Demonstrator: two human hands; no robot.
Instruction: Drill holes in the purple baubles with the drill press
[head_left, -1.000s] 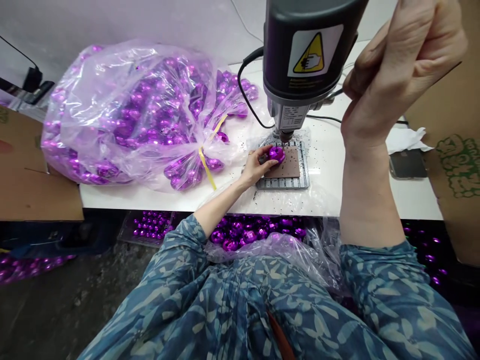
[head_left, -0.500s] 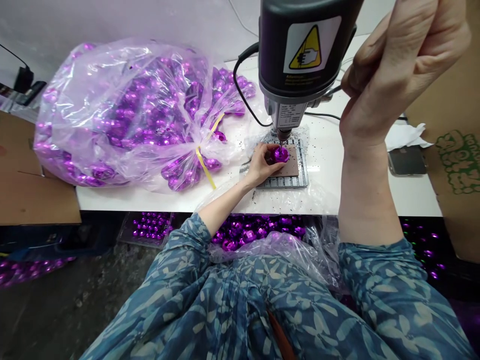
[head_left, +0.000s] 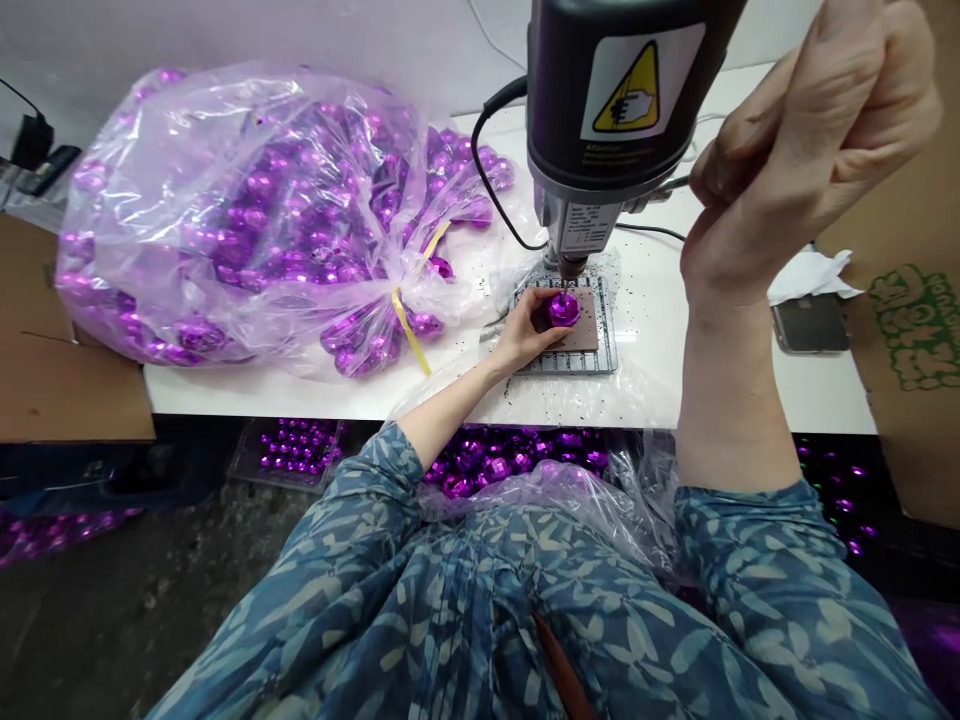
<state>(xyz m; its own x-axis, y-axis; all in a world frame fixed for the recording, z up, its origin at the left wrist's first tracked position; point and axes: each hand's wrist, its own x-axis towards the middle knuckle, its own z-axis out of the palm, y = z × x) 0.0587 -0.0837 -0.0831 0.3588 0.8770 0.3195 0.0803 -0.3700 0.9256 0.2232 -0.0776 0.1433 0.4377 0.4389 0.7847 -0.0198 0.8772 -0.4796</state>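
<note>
My left hand (head_left: 525,330) pinches a shiny purple faceted bauble (head_left: 562,308) and holds it on a brown pad (head_left: 583,330) that lies on the metal grid base (head_left: 600,360) of a bench drill. The drill's dark head (head_left: 615,90) hangs right above, and its bit touches the top of the bauble. My right hand (head_left: 802,150) is raised at the upper right, fingers wrapped round the drill's feed lever (head_left: 675,184), most of which is hidden by the hand.
A big clear plastic bag (head_left: 247,220) of purple baubles, tied with a yellow strip, lies on the white table (head_left: 712,390) at the left. Another open bag of baubles (head_left: 517,465) sits in my lap. A phone (head_left: 810,322), cardboard boxes (head_left: 911,330) and black swarf are around.
The drill bit has come down onto the bauble. My left hand shifted it slightly right under the bit and now keeps it still. My right hand stays on the lever.
</note>
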